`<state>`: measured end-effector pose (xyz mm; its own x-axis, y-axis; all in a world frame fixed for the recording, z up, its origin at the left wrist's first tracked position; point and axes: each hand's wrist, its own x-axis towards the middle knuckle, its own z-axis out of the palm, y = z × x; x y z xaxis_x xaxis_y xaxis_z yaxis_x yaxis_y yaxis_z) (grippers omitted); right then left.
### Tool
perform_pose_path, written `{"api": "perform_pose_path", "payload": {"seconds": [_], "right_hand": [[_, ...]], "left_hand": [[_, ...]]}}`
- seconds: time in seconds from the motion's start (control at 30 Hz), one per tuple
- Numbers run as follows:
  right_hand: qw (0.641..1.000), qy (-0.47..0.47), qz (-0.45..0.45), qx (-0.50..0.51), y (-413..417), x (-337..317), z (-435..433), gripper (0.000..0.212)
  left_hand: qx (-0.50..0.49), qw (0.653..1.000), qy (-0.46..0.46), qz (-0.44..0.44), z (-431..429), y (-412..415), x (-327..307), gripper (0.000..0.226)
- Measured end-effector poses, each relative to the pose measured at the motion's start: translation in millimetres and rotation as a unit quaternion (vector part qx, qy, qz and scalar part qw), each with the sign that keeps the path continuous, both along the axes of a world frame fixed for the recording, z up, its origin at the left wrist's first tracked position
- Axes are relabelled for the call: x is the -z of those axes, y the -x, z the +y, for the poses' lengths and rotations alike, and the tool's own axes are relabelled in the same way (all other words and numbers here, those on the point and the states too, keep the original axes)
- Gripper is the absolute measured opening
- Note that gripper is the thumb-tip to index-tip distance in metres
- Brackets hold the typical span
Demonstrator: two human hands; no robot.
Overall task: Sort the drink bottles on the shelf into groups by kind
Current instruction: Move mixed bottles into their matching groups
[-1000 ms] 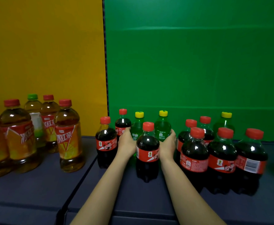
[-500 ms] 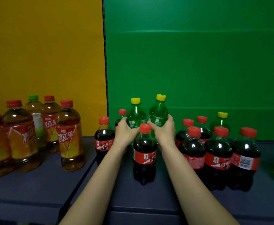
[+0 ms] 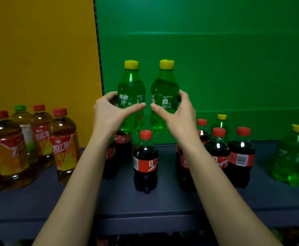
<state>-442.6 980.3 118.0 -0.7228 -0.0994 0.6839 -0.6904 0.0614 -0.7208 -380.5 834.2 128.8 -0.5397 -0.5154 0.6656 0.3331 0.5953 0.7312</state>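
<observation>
Gripping yellow-capped green plastic soda bottle (image 3: 131, 89) in your left hand (image 3: 109, 112), matching green bottle (image 3: 164, 87) in your right hand (image 3: 178, 115), both aloft | red-labelled dark cola bottle (image 3: 145, 161) below your hands | amber 冰红茶 tea bottles (image 3: 63, 144) off left hand's outer side

- The left green bottle (image 3: 131, 89) and the right green bottle (image 3: 164, 89) are clear green plastic, smooth and glossy, with bright glints on their necks and shoulders. A thin printed film wraps each middle.
- Their yellow caps (image 3: 131, 64) are opaque plastic, duller than the bodies.
- The cola bottles (image 3: 145, 157) are glossy clear plastic over dark liquid, with shiny red film labels and red plastic caps.
- The tea bottles (image 3: 63, 144) are clear, glossy plastic with slick orange-red labels.
- The shelf (image 3: 162, 203) has a dark, smooth, matt top.
- The yellow panel (image 3: 38, 50) and the green panel (image 3: 216, 68) behind look matt. The green one is faintly creased.
</observation>
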Motion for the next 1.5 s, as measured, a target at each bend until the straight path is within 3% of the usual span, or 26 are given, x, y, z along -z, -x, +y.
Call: {"api": "perform_pose_path", "payload": {"seconds": [0.33, 0.5, 0.77, 0.9, 1.1, 1.23, 1.37, 1.5], "right_hand": [[1.000, 0.018, 0.000, -0.005, -17, 1, 96, 0.065], [0.999, -0.003, -0.018, -0.039, -11, 11, 167, 0.042], [0.998, -0.036, -0.038, -0.018, 16, 31, 290, 0.084], [0.997, -0.051, -0.058, -0.014, 29, 44, 342, 0.075], [0.989, -0.102, -0.102, 0.023, 52, 78, 379, 0.093], [0.987, -0.103, -0.121, 0.031, 65, 102, 378, 0.093], [0.986, -0.106, -0.124, 0.043, 74, 117, 369, 0.089], [0.984, -0.124, -0.110, 0.065, 81, 130, 358, 0.085]], "left_hand": [[0.032, 0.998, 0.029, 0.040, 68, -25, -23, 0.064], [0.069, 0.998, 0.005, 0.011, 140, -25, -10, 0.059], [0.125, 0.992, -0.027, 0.002, 257, 15, 22, 0.061], [0.135, 0.990, -0.049, -0.017, 308, 40, 46, 0.057], [0.070, 0.996, -0.044, -0.046, 360, 72, 86, 0.051], [-0.005, 0.997, -0.033, -0.065, 378, 88, 105, 0.082], [-0.029, 0.996, -0.036, -0.078, 379, 99, 121, 0.076], [-0.038, 0.992, -0.043, -0.112, 375, 106, 135, 0.087]]}}
